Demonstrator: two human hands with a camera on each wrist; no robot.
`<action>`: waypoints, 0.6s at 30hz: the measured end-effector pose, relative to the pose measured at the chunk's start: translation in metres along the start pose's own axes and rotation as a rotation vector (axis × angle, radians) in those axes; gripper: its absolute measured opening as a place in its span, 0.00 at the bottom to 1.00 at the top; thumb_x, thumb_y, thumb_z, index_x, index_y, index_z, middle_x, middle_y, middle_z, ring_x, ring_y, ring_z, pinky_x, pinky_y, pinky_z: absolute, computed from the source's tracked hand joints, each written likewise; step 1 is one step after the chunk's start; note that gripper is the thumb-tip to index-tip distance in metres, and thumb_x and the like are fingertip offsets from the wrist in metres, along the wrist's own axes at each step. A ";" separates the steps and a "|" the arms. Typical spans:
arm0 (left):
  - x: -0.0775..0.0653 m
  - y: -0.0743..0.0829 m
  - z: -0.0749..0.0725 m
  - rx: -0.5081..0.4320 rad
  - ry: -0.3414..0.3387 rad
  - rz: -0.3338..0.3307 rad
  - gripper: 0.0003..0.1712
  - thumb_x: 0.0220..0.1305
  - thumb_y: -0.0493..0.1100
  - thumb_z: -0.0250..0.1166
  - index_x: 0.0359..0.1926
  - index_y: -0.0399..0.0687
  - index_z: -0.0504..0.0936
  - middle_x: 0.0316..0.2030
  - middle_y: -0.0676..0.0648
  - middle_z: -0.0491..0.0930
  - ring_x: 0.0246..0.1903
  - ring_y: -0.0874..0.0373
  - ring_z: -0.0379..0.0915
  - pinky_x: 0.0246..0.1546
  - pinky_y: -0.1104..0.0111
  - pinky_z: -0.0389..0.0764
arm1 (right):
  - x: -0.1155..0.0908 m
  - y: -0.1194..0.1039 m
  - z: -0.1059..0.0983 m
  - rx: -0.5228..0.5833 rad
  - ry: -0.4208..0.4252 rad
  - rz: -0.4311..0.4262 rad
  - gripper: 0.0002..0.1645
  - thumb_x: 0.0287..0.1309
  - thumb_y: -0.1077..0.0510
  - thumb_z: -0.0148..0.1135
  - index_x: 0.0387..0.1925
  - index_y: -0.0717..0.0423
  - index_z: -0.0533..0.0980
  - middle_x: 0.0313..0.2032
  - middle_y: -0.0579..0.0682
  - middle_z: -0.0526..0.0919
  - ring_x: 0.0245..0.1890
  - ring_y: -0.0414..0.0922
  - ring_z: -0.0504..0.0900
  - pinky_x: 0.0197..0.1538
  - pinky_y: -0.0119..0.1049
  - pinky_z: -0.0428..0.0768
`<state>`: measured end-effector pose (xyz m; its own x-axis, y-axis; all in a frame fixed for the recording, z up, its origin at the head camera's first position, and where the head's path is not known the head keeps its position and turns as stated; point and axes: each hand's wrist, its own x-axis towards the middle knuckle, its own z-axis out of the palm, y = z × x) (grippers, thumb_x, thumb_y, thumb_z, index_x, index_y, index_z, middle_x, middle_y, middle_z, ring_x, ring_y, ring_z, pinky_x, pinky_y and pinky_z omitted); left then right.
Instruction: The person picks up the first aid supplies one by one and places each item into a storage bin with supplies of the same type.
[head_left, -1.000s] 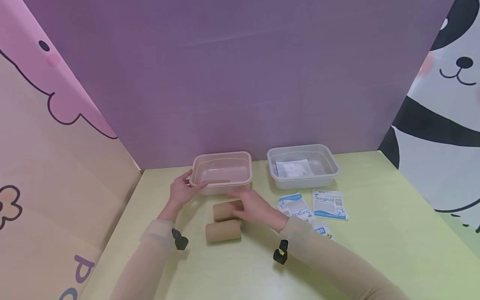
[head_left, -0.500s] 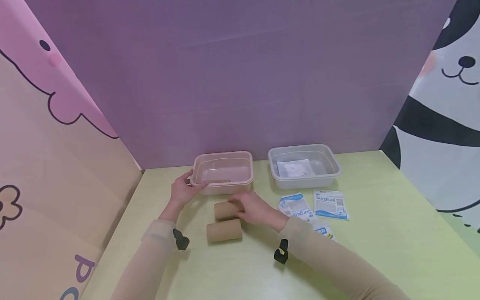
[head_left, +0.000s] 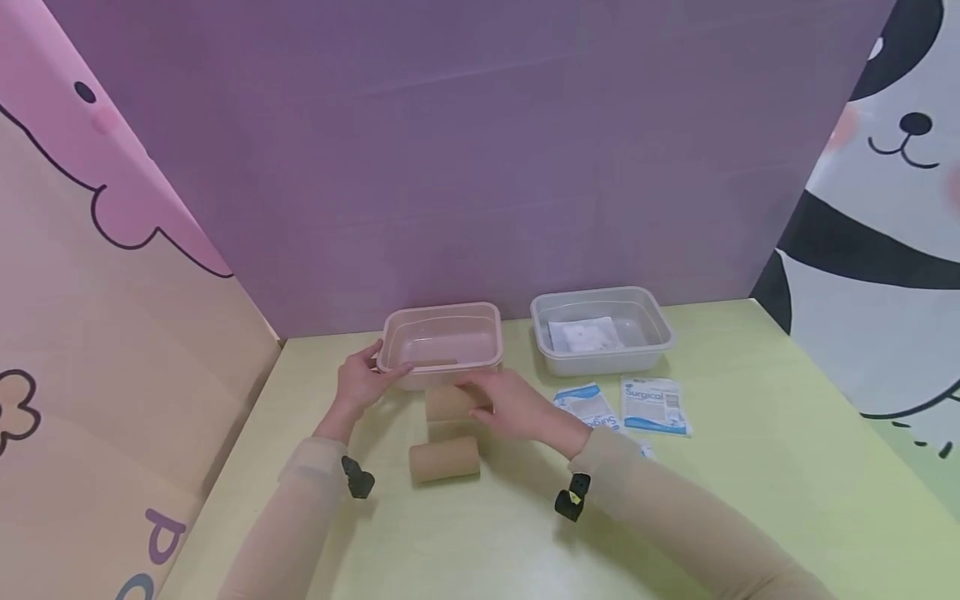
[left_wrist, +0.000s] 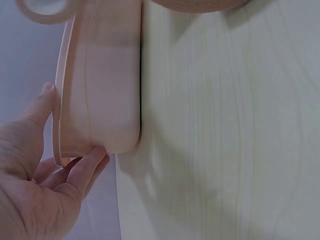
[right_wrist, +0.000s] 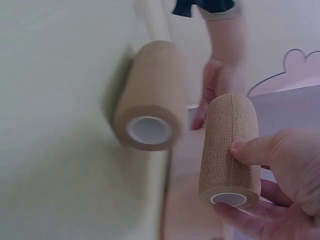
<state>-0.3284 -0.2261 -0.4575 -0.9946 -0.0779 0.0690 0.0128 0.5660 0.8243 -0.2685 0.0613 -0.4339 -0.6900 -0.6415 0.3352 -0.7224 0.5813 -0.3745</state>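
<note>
My left hand grips the near left corner of a pink plastic tub. In the left wrist view its thumb lies at the rim and its fingers curl against the outside wall. My right hand holds a tan bandage roll with textured fabric, thumb on one side and fingers on the other. That roll is raised in front of the tub. A second tan bandage roll lies on its side on the table nearer to me; its white core shows in the right wrist view.
To the right stands a whitish tub with a white packet inside. Two packets marked "Surgical", the left one and the right one, lie before it. A purple wall rises behind the table.
My right hand has closed on the far bandage roll and lifted it off the table toward the pink tub. The left hand stays at the tub's corner.
</note>
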 end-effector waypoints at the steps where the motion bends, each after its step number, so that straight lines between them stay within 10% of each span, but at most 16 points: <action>1: 0.000 0.000 0.000 0.002 0.000 -0.001 0.52 0.64 0.51 0.79 0.80 0.36 0.64 0.62 0.27 0.81 0.60 0.37 0.85 0.52 0.56 0.89 | 0.000 -0.001 -0.004 -0.005 0.012 -0.007 0.28 0.61 0.63 0.74 0.63 0.61 0.79 0.59 0.56 0.87 0.62 0.56 0.85 0.68 0.52 0.81; 18: 0.001 -0.001 0.000 -0.017 -0.002 0.004 0.53 0.61 0.52 0.80 0.79 0.37 0.65 0.61 0.29 0.83 0.58 0.39 0.86 0.50 0.59 0.89 | 0.011 0.007 -0.047 -0.001 0.113 0.026 0.28 0.61 0.65 0.74 0.62 0.64 0.79 0.58 0.58 0.88 0.60 0.56 0.86 0.64 0.51 0.83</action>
<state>-0.3290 -0.2267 -0.4582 -0.9947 -0.0741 0.0708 0.0182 0.5518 0.8338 -0.2838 0.0818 -0.3922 -0.7094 -0.5658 0.4203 -0.7040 0.5975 -0.3840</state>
